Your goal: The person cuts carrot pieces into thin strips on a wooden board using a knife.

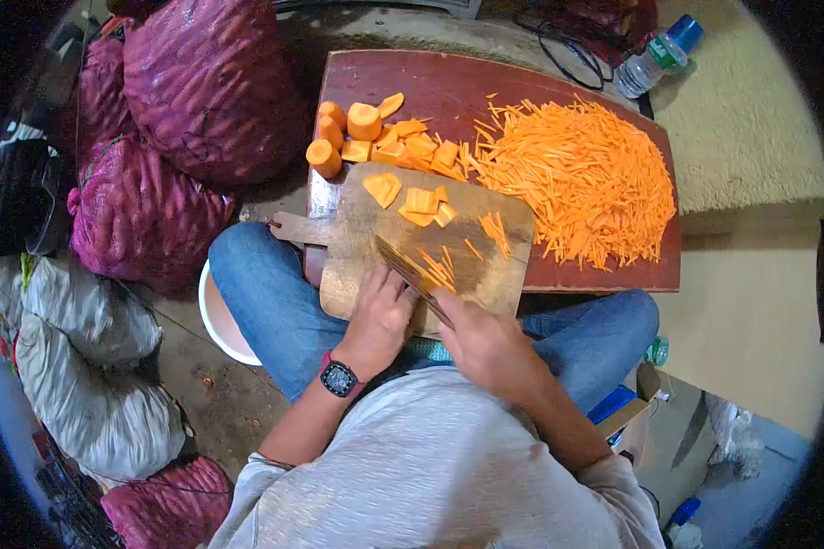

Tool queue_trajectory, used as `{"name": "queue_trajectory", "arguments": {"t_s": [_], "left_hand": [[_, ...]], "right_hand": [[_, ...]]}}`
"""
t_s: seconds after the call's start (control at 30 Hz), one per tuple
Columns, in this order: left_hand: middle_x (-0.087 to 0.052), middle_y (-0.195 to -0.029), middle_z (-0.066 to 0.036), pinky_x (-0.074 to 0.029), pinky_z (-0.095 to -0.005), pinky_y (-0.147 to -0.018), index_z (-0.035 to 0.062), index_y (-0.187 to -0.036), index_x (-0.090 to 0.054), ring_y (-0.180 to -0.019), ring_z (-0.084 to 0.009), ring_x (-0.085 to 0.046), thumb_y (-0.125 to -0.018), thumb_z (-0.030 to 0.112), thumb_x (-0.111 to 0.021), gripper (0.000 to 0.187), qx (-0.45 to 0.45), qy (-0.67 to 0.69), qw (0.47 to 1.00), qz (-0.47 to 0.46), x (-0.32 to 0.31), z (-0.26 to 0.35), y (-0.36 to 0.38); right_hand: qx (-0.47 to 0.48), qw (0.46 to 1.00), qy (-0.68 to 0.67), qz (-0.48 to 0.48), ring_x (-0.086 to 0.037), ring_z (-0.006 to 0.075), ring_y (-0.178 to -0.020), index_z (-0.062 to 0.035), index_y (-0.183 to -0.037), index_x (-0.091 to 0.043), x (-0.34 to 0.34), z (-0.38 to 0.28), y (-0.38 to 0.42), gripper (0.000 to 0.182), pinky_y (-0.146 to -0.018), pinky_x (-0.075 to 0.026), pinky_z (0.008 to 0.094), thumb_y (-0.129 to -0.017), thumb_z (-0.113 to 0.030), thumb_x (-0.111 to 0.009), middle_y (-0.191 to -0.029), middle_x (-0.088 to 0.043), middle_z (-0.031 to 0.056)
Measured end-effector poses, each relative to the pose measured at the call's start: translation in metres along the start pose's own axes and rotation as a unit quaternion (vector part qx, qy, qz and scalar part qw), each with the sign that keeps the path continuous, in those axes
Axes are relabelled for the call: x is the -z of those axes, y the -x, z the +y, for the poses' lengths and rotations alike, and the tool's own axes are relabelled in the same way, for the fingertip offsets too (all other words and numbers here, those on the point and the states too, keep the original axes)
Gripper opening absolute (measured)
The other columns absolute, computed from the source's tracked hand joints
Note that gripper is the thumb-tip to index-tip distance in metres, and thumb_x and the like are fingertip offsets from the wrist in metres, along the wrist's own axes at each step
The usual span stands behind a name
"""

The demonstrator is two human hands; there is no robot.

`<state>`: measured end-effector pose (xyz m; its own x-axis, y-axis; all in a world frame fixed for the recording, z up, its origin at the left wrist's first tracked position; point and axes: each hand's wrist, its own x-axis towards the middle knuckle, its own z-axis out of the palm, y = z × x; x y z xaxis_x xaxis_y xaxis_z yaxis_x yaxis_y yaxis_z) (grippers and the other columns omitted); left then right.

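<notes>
A wooden cutting board (pixel 362 274) with a handle lies in front of me. My right hand (pixel 487 340) is closed round the handle of a knife (pixel 403 263), whose blade slants across the board. Close against the blade's left side, my left hand (pixel 382 314) presses down with bent, gathered fingers; what lies under them is hidden. Thin carrot sticks (pixel 438 267) rest just right of the blade, and another small bunch of sticks (pixel 495 234) lies further right. Flat carrot slices (pixel 421 201) sit near the board's far edge.
The board rests on a red table (pixel 412 78). A large heap of shredded carrot (pixel 581 183) covers its right side; carrot chunks (pixel 364 122) stand at left. Purple mesh sacks (pixel 206 87) and white sacks (pixel 96 393) are at left, a white basin (pixel 227 316) by my knee, a bottle (pixel 657 57) far right.
</notes>
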<state>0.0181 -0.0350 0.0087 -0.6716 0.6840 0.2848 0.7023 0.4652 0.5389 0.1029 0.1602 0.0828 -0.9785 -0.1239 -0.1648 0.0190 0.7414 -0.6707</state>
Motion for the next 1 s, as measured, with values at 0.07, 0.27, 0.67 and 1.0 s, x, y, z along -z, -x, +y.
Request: {"name": "queue_trajectory", "arguments": {"t_s": [0.07, 0.27, 0.67, 1.0], "left_hand": [[-0.066, -0.119, -0.018, -0.050, -0.0491, -0.101, -0.0066, -0.114, -0.076, -0.113, -0.0386, -0.059, -0.080, 0.001, -0.071, 0.035, -0.004, -0.005, 1.000, 0.001, 0.000, 0.002, 0.000], [-0.066, -0.118, -0.018, -0.051, -0.0497, -0.098, -0.0060, -0.115, -0.075, -0.111, -0.0393, -0.059, -0.080, 0.000, -0.072, 0.036, 0.011, 0.006, 1.000, -0.014, -0.003, -0.002, 0.002], [-0.064, -0.116, -0.019, -0.051, -0.0509, -0.098, -0.0047, -0.113, -0.074, -0.111, -0.0414, -0.059, -0.072, -0.002, -0.075, 0.040, 0.013, 0.019, 1.000, -0.014, -0.001, -0.004, 0.006], [-0.065, -0.117, -0.019, -0.051, -0.0505, -0.101, -0.0048, -0.110, -0.075, -0.111, -0.0402, -0.059, -0.077, 0.000, -0.074, 0.033, -0.028, 0.014, 0.999, 0.038, -0.005, -0.008, 0.007]], "right_hand": [[-0.060, 0.993, 0.058, -0.081, -0.075, 0.0478, -0.096, -0.0062, -0.144, -0.054, 0.003, -0.007, -0.012, 0.044, -0.079, -0.061, 0.0572, -0.104, -0.016, -0.070, -0.106, -0.075, 0.0251], [-0.124, 0.985, 0.038, -0.112, -0.075, 0.0470, -0.095, -0.0063, -0.149, -0.053, 0.018, -0.011, 0.027, 0.050, -0.079, -0.061, 0.0571, -0.103, -0.017, -0.070, -0.108, -0.075, 0.0264], [-0.125, 0.983, 0.040, -0.127, -0.074, 0.0486, -0.099, -0.0059, -0.145, -0.055, 0.019, -0.010, 0.024, 0.043, -0.083, -0.059, 0.0594, -0.105, -0.019, -0.066, -0.106, -0.074, 0.0277], [0.000, 0.999, 0.000, -0.038, -0.073, 0.0501, -0.104, -0.0061, -0.147, -0.053, 0.014, -0.005, 0.009, 0.044, -0.086, -0.059, 0.0589, -0.106, -0.018, -0.064, -0.112, -0.074, 0.0290]]}}
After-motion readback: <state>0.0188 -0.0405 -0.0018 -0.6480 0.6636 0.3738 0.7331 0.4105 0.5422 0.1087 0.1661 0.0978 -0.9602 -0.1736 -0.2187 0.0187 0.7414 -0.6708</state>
